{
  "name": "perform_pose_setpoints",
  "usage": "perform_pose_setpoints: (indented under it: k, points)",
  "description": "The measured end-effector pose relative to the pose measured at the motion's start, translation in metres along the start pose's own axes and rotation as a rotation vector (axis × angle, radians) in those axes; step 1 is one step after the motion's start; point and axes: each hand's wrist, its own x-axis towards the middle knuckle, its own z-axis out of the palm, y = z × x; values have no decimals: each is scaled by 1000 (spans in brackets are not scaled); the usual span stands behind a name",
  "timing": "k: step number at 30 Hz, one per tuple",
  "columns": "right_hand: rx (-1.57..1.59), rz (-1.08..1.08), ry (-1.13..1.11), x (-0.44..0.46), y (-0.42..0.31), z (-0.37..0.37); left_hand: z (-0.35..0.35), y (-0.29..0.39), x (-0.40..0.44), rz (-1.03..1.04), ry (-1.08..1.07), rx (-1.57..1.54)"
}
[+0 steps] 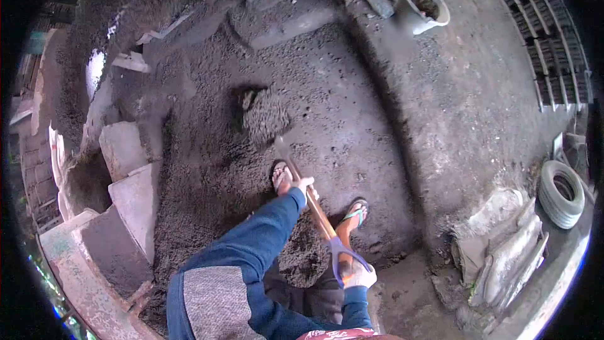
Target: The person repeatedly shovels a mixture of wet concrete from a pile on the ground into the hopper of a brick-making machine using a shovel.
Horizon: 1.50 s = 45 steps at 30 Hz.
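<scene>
A long-handled shovel (pixel 319 217) slants from the bottom centre up to the left. My left hand (pixel 302 190) is wrapped round its shaft near the blade end. At the forked top of the handle, my right hand (pixel 360 275) is closed on the grip. The blade is hidden under a heap of dark, lumpy soil (pixel 265 114), which looks slightly blurred. Loose dark soil (pixel 214 145) lies around my feet, which are in sandals.
Boards (pixel 132 195) lean at the left. A white bucket (pixel 425 6) with something in it stands at the upper right. At the far right are a tyre (pixel 562 194), folded sacks (pixel 503 245) and a barred grille (pixel 541 31). A low ledge edge runs down right of centre.
</scene>
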Motion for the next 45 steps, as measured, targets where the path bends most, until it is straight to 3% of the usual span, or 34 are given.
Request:
perform_pose_setpoints:
  k: [2, 3, 6, 7, 8, 9, 12, 14, 17, 18, 19, 20, 21, 22, 23, 24, 25, 27, 28, 30, 32, 33, 36, 37, 38, 39, 40, 41, 42, 44, 45]
  points:
    - [293, 197, 41, -4, -8, -40, 5, -44, -12, -8, -65, 8]
    - [187, 236, 139, -10, -11, -62, 12, -65, -29, -67, -31, -16]
    - [387, 212, 163, -25, -5, -136, 19, -129, -71, -83, -63, -5]
    - [307, 84, 220, -19, 22, -161, 9, -155, -65, -104, -88, -60]
    - [490, 144, 200, -5, 50, -193, 13, -170, -85, -138, -73, -84]
    - [-104, 59, 71, -11, 38, -225, 16, -184, -102, -154, -106, -119]
    - [18, 72, -107, -1, 12, -274, 35, -207, -154, -176, -39, -162]
    - [96, 27, -284, 23, -5, -285, 61, -200, -220, -25, -60, -187]
    - [130, -104, -511, 61, -27, -268, 90, -151, -319, 144, -273, -343]
    - [98, -219, -552, 76, -29, -252, 116, -127, -404, 310, -296, -307]
    - [22, -411, -582, 93, -26, -235, 107, -106, -395, 402, -501, -268]
    - [-126, -719, -592, 113, -19, -223, 101, -90, -392, 549, -707, -253]
    - [-296, -1045, -573, 132, -17, -215, 106, -78, -407, 673, -660, -96]
    - [-639, -1442, -504, 140, -35, -222, 108, -78, -403, 583, -733, -96]
    - [-594, -1458, -389, 122, -55, -243, 110, -94, -388, 413, -696, -132]
    - [-311, -863, -484, 100, -64, -261, 115, -111, -376, 240, -653, -165]
    - [126, -324, -372, 77, -73, -278, 120, -131, -371, 111, -619, -195]
    - [185, -111, -233, 80, -54, -323, 128, -175, -337, -108, -469, -270]
    - [247, -22, -174, 80, -35, -339, 116, -197, -270, -245, -495, -392]
    - [142, 15, -62, 8, -80, -328, 106, -234, -194, -177, -515, -218]
    - [3, -21, 70, -25, -95, -293, 113, -250, -172, -82, -152, -98]
    - [-29, -31, 147, -17, -73, -281, 105, -256, -134, -157, -102, -80]
    - [-86, -90, 131, -4, -19, -237, 64, -243, -62, -196, -188, -33]
    - [-254, -237, 149, -16, -23, -206, 59, -212, -78, -161, -201, 27]
    - [-122, -45, 25, -43, -58, -166, 31, -198, -48, -51, -281, -6]
    - [-150, 56, -51, -33, -40, -136, 19, -161, -56, -1, -124, 35]
    - [-191, -72, -139, -28, -21, -100, 6, -125, -70, 29, -105, -67]
    - [-41, -30, -307, -65, -61, -47, -4, -87, -92, 48, -89, -127]
    - [141, 147, -413, -74, -55, -2, -18, -56, -112, 66, -113, -119]
    - [28, 71, -652, -90, -56, 75, -41, -13, -163, 42, -138, -70]
    - [60, 197, -671, -109, -63, 109, -62, 0, -164, 105, -79, -1]
